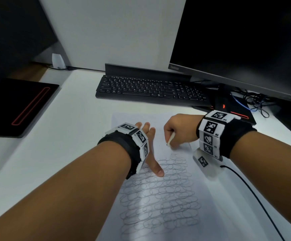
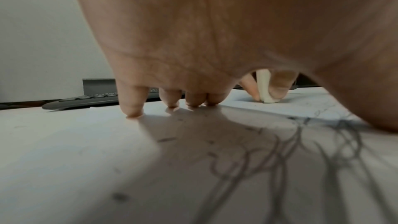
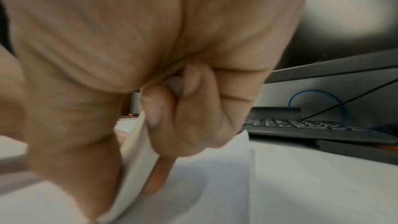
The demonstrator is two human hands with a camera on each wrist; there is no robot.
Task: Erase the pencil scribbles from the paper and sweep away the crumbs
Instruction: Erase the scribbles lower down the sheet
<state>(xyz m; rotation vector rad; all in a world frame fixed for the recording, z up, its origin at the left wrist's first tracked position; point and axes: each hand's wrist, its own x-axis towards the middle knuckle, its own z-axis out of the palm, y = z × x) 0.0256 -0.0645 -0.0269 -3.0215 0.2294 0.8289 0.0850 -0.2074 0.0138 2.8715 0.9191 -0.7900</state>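
A white sheet of paper lies on the desk, its lower part covered with looping pencil scribbles; the upper part looks almost bare. My left hand lies flat on the paper's left side, fingers spread, thumb on the scribbles. My right hand grips a thin white eraser and presses its tip onto the paper just above the scribbles. The left wrist view shows the eraser touching the paper beyond my fingertips, with small dark crumbs nearby. In the right wrist view the eraser sits between thumb and fingers.
A black keyboard sits behind the paper, a dark monitor at the back right with tangled cables below it. A black pad with a red line lies at the left. A black cable runs along the paper's right side.
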